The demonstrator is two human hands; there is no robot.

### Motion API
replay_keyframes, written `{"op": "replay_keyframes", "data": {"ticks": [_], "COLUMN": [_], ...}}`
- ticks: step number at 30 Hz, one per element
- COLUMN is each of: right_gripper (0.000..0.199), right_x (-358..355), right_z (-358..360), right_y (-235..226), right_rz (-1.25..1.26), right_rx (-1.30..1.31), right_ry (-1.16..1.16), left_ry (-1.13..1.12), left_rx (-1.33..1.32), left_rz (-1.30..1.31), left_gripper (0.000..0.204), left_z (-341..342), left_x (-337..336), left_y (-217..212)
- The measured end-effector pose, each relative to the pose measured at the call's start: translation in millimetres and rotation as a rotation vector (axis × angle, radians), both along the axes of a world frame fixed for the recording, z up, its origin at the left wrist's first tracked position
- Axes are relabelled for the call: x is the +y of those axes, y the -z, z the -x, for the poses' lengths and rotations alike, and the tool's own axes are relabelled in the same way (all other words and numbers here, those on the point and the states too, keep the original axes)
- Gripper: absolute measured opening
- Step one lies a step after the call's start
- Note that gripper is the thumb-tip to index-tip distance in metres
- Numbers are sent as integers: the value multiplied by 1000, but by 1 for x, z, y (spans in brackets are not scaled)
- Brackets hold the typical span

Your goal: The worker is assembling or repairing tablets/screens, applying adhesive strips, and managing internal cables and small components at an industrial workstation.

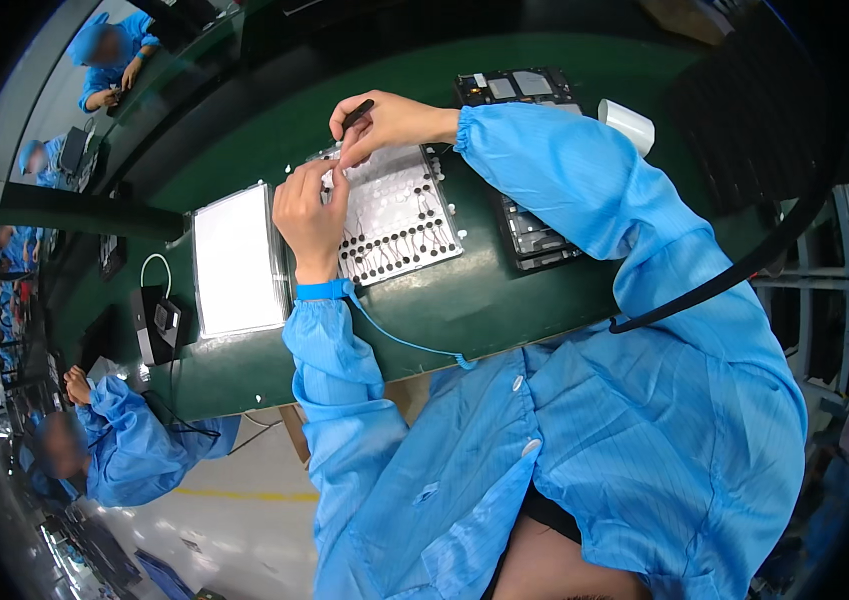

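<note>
My right hand [385,125] is closed round a slim black tool [358,112], perhaps tweezers, whose lower end is hidden by the fingers. Beside it, the fingertips of my left hand [310,212] pinch together, almost touching the right fingers; what they hold is too small to make out. Both hands are above the far left part of a white tray [377,200]. Rows of small round black parts with thin wire leads [395,248] fill its near side. A blue wrist strap [323,290] with a coiled cord circles my left wrist.
Left of the tray lies a stack of white sheets [237,262], then a small dark device [157,325] with a cable. Black device housings [535,235] lie partly under my right sleeve, near a white cup [627,127]. A thick black cable [735,275] crosses the right side. Co-workers sit left.
</note>
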State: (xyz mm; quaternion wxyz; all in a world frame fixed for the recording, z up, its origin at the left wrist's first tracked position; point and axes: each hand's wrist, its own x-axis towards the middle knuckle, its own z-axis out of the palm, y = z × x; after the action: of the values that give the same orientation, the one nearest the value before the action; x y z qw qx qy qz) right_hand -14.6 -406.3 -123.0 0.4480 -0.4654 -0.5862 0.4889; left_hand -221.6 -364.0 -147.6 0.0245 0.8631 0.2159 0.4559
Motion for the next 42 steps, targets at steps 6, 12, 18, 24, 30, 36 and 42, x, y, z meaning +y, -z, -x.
{"op": "replay_keyframes", "data": {"ticks": [6,12,18,24,30,36,42], "right_gripper": [27,24,23,23,21,21,29], "right_x": [1,-67,-168,-201,-198,-205,-200], "right_z": [-20,-63,-138,-161,-171,-192,-194], "right_y": [-22,-69,-69,-63,-50,-34,9], "right_rz": [-154,-391,-273,-348,-385,-378,-416], "right_rx": [-28,-328,-594,-554,-500,-421,-250], "right_ry": [106,215,493,490,419,436,716], "left_ry": [44,51,86,403,448,422,375], "left_rx": [47,256,292,238,310,278,302], "left_rz": [157,175,346,299,226,239,258], "left_gripper": [8,5,16,34,25,13,11], "left_z": [-2,-7,-13,-134,-197,-220,-224], "left_x": [-4,-6,-25,-103,-113,-123,-125], "left_y": [2,2,-44,-114,-99,-86,-65]}}
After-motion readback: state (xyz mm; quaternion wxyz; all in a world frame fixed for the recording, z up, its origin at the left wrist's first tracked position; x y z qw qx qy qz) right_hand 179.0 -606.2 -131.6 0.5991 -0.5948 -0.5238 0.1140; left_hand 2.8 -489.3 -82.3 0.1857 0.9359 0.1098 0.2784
